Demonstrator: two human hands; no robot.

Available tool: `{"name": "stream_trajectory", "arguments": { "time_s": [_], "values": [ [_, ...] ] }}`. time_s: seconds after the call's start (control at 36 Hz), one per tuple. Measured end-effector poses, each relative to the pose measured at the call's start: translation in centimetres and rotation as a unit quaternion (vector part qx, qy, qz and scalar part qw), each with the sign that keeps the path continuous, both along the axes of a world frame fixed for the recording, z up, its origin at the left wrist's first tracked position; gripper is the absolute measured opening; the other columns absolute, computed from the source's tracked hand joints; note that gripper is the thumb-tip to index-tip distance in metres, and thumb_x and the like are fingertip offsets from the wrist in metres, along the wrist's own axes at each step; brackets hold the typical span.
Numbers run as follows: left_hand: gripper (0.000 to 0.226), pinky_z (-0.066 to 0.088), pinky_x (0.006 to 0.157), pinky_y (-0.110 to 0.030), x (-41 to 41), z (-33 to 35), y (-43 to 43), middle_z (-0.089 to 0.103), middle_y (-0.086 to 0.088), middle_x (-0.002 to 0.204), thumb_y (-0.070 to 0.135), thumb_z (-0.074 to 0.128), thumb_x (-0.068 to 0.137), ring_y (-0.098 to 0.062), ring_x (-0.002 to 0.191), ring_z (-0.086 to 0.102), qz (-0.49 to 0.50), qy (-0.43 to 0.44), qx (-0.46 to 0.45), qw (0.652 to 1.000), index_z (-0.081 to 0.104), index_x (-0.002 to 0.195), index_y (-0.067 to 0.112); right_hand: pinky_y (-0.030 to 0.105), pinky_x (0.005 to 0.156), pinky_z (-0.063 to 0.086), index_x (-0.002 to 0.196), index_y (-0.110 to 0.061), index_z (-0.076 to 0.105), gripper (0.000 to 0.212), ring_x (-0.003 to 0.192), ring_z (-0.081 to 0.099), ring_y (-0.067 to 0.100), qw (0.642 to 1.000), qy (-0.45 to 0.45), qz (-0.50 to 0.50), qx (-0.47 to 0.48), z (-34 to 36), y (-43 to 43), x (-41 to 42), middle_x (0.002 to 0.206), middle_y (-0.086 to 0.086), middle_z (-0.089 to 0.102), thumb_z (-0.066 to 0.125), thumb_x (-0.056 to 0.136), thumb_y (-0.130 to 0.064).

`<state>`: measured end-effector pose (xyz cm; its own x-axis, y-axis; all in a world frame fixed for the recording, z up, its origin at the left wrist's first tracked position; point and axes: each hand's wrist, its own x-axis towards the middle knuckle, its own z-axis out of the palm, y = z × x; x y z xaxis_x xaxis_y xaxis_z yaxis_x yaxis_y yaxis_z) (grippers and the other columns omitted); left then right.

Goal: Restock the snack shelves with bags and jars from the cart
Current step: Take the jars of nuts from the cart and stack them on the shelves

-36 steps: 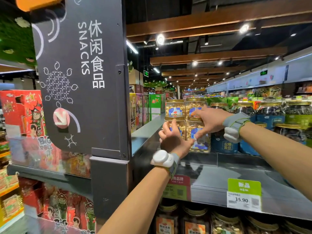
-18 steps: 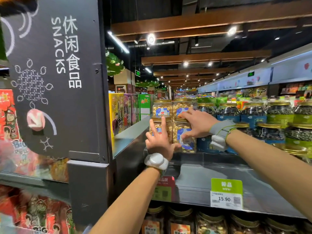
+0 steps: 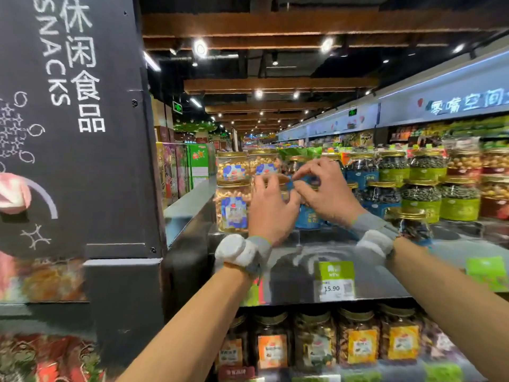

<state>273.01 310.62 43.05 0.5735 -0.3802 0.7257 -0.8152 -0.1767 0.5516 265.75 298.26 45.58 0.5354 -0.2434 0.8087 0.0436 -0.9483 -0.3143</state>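
Note:
Clear jars of pale snacks with gold lids and blue labels (image 3: 232, 209) stand stacked two high at the left end of the top shelf (image 3: 303, 271). My left hand (image 3: 271, 208) rests with spread fingers against the lower jar of the second column, which it hides almost wholly. My right hand (image 3: 326, 193) is just right of it. Its fingers and thumb curl round the top of a dark jar with a blue label (image 3: 308, 217). The two hands nearly touch. No cart is in view.
Stacked jars with green labels (image 3: 421, 201) and red labels fill the shelf to the right. One lone jar (image 3: 411, 224) stands nearer the front edge. A black snack sign panel (image 3: 82, 133) walls off the left. More jars (image 3: 358, 340) line the shelf below, under a 15.90 price tag (image 3: 334, 283).
My right hand has left the pale snack jar and moved right to the blue-labelled jar. My left hand has shifted right onto the second column. The view has moved closer.

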Motion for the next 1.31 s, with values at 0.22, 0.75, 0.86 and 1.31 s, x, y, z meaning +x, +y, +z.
{"name": "stream_trajectory", "arguments": {
  "time_s": [0.22,0.75,0.86,1.31],
  "values": [
    [0.016,0.057,0.080,-0.052,-8.0,-4.3,-6.7,0.068,0.000,0.089,0.048,0.053,0.093,-0.026,0.081,0.070,-0.219,0.130,0.061,0.965,0.053,0.088,0.033,0.032,0.063,0.052,0.083,-0.025,0.068,0.016,0.066,0.062,0.013,0.957,0.022,-0.062,0.282,-5.9,-3.3,-11.8,0.080,-0.001,0.067,0.063,0.093,-0.014],
    [0.029,0.052,0.087,-0.042,-50.9,-23.1,-26.9,0.067,-0.014,0.110,0.036,0.056,0.088,-0.033,0.101,0.066,-0.449,0.081,0.402,0.794,0.052,0.111,0.019,0.027,0.055,0.042,0.053,-0.016,0.058,0.038,0.042,0.050,0.010,0.804,0.101,-0.359,0.463,-24.2,-15.4,-59.2,0.047,-0.001,0.056,0.059,0.090,-0.022],
    [0.023,0.048,0.092,-0.039,-58.8,-27.6,-29.2,0.065,-0.016,0.116,0.030,0.057,0.096,-0.032,0.112,0.061,-0.476,0.036,0.459,0.749,0.056,0.114,0.016,0.021,0.047,0.044,0.062,-0.016,0.061,0.032,0.042,0.053,0.008,0.757,0.154,-0.392,0.500,-29.1,-17.4,-67.9,0.049,-0.004,0.059,0.059,0.093,-0.022],
    [0.031,0.052,0.080,-0.037,-75.3,-40.2,-41.4,0.063,-0.012,0.115,0.024,0.052,0.097,-0.032,0.099,0.065,-0.554,-0.008,0.582,0.595,0.054,0.125,0.011,0.027,0.054,0.039,0.069,-0.017,0.059,0.033,0.054,0.050,0.014,0.625,0.279,-0.447,0.576,-45.1,-23.8,-85.5,0.064,0.009,0.061,0.052,0.100,-0.028]
  ]
}}
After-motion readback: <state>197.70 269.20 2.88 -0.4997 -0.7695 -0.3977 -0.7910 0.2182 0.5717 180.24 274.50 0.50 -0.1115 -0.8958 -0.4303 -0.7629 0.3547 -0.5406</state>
